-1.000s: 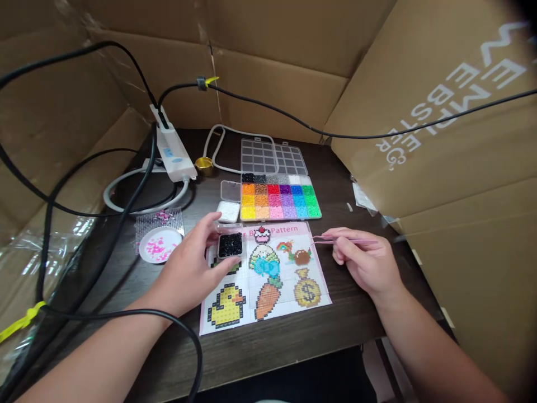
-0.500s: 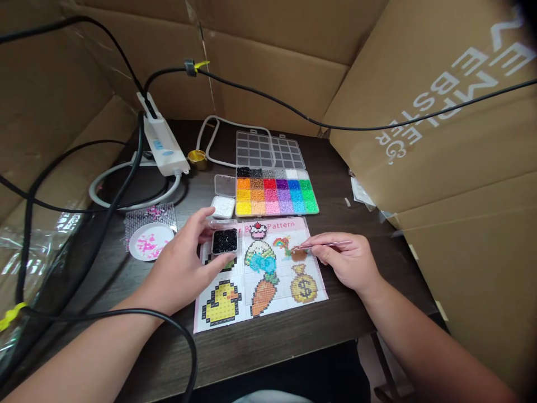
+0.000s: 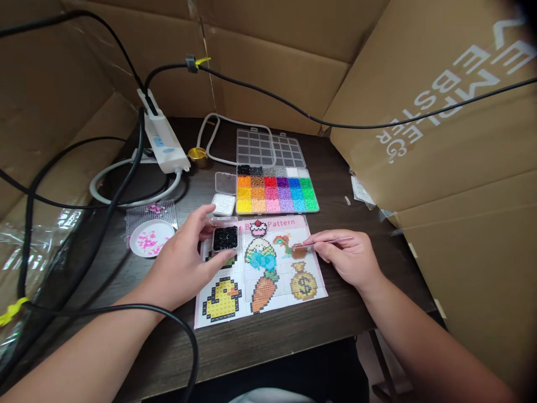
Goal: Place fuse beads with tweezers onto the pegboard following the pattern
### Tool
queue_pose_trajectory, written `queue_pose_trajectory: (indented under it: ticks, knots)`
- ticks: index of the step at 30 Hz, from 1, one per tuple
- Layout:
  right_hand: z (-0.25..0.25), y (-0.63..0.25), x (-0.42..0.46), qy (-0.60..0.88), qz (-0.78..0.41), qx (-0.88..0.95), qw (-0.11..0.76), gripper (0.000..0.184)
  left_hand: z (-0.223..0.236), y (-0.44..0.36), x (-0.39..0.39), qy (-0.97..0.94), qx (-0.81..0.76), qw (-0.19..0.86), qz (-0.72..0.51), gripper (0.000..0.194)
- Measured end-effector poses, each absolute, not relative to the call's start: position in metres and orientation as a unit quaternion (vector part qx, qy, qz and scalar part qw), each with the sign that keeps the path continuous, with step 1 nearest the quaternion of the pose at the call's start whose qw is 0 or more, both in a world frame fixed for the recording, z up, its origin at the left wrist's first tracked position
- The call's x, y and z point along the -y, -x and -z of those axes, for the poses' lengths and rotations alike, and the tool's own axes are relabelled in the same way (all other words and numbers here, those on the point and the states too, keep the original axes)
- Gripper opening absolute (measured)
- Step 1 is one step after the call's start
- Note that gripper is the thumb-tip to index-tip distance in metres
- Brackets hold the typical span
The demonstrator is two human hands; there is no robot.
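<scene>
My left hand (image 3: 188, 257) grips a small clear box of black beads (image 3: 225, 239) between thumb and fingers, at the upper left of a bead pattern sheet (image 3: 285, 296). Thin pinkish tweezers (image 3: 333, 241) are pinched in my right hand (image 3: 350, 257). Their tips point left, over the brown part of a rainbow-and-brown motif (image 3: 299, 250); whether they hold a bead is too small to tell. A clear board seems to lie over the sheet, with blue beads (image 3: 263, 261) at its middle. Printed pictures include a yellow duck (image 3: 222, 300), a carrot and a money bag.
A sorted bead case (image 3: 277, 213) with its lid open stands behind the sheet, beside a box of white beads (image 3: 224, 205). To the left are a white dish (image 3: 136, 240) of pink beads, a power strip (image 3: 168, 146) and a gold cup (image 3: 197, 157). A black cable (image 3: 180, 324) crosses my left forearm.
The view has shifted very slightly. My right hand and the tweezers are almost where they were, over the brown motif. My left hand still grips the box of black beads.
</scene>
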State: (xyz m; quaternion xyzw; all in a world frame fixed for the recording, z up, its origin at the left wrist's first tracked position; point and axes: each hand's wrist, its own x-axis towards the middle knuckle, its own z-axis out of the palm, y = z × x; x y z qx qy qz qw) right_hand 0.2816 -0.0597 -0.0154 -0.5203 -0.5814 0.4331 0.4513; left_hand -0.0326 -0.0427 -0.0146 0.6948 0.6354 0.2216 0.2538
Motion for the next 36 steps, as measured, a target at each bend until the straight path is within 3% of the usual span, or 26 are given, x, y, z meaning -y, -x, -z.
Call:
queue_pose_trajectory:
  ticks: [8,36]
  knots:
    - [0.028,-0.301,0.057,0.517,-0.443,0.52,0.516,0.012,0.012,0.031,0.042,-0.704,-0.622,0.252,-0.235,0.083]
    - [0.015,-0.287,0.058,0.514,-0.397,0.611,0.452,0.01,0.007,0.029,0.043,-0.694,-0.621,0.285,-0.228,0.086]
